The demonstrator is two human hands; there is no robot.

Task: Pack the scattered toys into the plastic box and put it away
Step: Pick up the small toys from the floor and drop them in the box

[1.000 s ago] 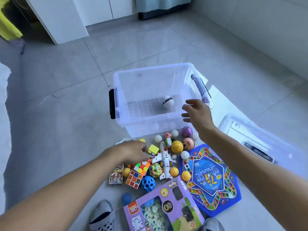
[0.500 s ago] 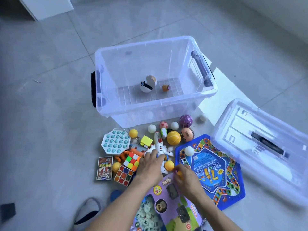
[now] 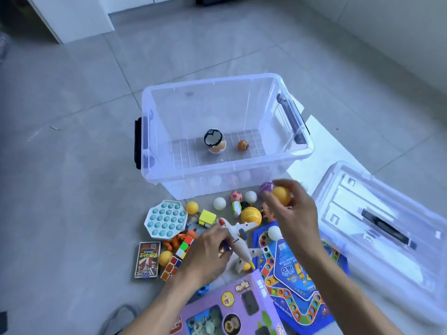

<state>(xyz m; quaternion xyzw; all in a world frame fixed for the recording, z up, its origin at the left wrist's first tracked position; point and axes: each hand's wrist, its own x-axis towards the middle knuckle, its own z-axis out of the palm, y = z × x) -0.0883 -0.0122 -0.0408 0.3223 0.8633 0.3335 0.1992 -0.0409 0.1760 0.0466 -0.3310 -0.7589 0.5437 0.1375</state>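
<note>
The clear plastic box (image 3: 300, 155) stands open on the floor, with a black-and-white ball toy (image 3: 214, 140) and a small orange toy (image 3: 242, 145) on its bottom. In front of it lie scattered toys. My right hand (image 3: 296, 213) is raised just before the box's near right corner and grips a small yellow ball (image 3: 281, 195). My left hand (image 3: 208, 252) is lower, closed on the tail end of a white toy airplane (image 3: 238, 234) that is lifted and tilted above the pile.
The box's clear lid (image 3: 387, 228) lies to the right. A pop-bubble board (image 3: 165, 219), cubes (image 3: 185, 246), card pack (image 3: 147, 259), several small balls, a blue game board (image 3: 297, 284) and a purple game box (image 3: 232, 308) fill the floor near me. White cabinets stand far left.
My right hand has lifted a yellow ball from the pile toward the box. My left hand has picked up the toy airplane. The view has tilted up a little.
</note>
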